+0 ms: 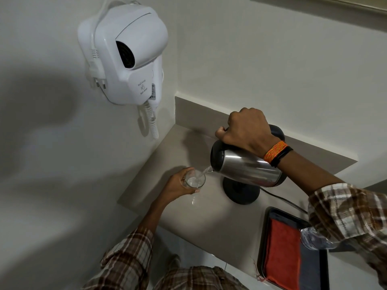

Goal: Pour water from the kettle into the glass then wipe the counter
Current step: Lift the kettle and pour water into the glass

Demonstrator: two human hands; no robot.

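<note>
Kettle (247, 166) tipped well over, lifted clear of its black base (240, 190), long axis running from upper right down to lower left, spout lowest and aimed at the glass (195, 178). Thin stream of water (206, 171) crossing the short gap from spout into the glass mouth. Glass partly filled, held just above the table (201, 218), rim tilted a little toward the spout.

Right hand (249, 130) clenched over the kettle's handle from above, orange and black bands at the wrist. Left hand (178, 186) wrapped round the glass from the near-left side. Glass down and to the left of the kettle, so the left hand nearer it; spout and rim near but not touching. Probably mid-pour, with levelling the kettle back the next call before the glass overfills.

Outward: power cord (282, 200) trailing right from the base. Dark tray (264, 237) at the near right of the table, red cloth (281, 254) lying in it, likely for the wipe, untouched. Clear plastic bottle (314, 239) partly hidden under the right sleeve. Table a pale wedge set into a corner of plain walls; white wall-mounted hair dryer (127, 53) on the left wall, coiled cord hanging below.
</note>
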